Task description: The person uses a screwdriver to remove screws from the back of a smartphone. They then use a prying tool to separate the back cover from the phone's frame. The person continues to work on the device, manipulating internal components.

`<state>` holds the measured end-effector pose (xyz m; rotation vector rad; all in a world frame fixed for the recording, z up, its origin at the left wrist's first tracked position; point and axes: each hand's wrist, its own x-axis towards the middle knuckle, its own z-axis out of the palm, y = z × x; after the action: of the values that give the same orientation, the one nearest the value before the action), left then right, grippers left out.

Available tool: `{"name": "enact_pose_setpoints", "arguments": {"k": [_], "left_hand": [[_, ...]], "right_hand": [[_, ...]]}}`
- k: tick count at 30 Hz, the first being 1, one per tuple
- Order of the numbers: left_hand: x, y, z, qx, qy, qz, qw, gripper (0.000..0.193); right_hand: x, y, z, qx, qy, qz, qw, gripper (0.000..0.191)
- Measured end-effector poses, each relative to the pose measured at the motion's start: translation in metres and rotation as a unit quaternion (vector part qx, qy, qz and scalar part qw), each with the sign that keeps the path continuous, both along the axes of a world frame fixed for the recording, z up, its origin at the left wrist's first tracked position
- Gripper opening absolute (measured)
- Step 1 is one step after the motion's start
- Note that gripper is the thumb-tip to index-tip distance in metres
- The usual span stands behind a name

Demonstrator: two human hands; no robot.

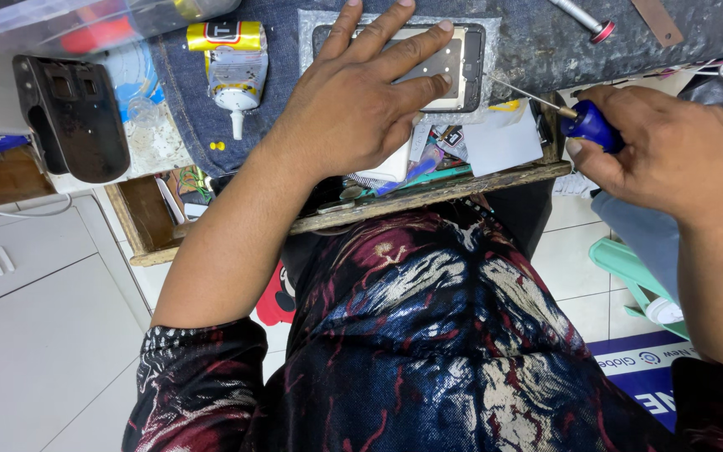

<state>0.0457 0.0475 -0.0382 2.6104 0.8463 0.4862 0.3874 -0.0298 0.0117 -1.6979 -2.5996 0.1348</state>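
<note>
An opened phone (458, 63) with a dark frame and grey inner plate lies on a grey mat (495, 33) over blue denim cloth. My left hand (357, 100) lies flat on it, fingers spread, pressing it down. My right hand (663, 151) grips a small screwdriver (592, 124) with a blue handle. Its thin metal shaft points left, and the tip touches the phone's right edge.
A glue tube (234, 71) with a yellow label lies left of the phone. A black holder (77, 113) stands at the far left. An open wooden drawer (428, 188) below the bench holds small parts and cards. A red-tipped tool (583, 18) lies at the top right.
</note>
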Motion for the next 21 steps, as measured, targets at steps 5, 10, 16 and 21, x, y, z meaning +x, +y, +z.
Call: {"name": "enact_pose_setpoints", "arguments": {"k": [5,10,16,21], "left_hand": [[0.000,0.000,-0.001,0.008,0.000,0.000,1.000,0.044],[0.000,0.000,0.000,0.007,-0.002,0.000,1.000,0.044],[0.000,0.000,0.001,0.012,0.002,0.000,1.000,0.045],[-0.002,0.000,0.000,0.007,-0.009,-0.003,1.000,0.040]], "right_hand": [[0.002,-0.006,0.001,-0.009,-0.040,0.004,0.999,0.046],[0.006,-0.009,-0.004,-0.013,-0.036,0.008,0.999,0.045],[0.008,-0.014,-0.008,-0.012,-0.037,0.013,0.999,0.044],[0.004,-0.017,-0.005,-0.005,-0.031,0.016,0.999,0.042]]}}
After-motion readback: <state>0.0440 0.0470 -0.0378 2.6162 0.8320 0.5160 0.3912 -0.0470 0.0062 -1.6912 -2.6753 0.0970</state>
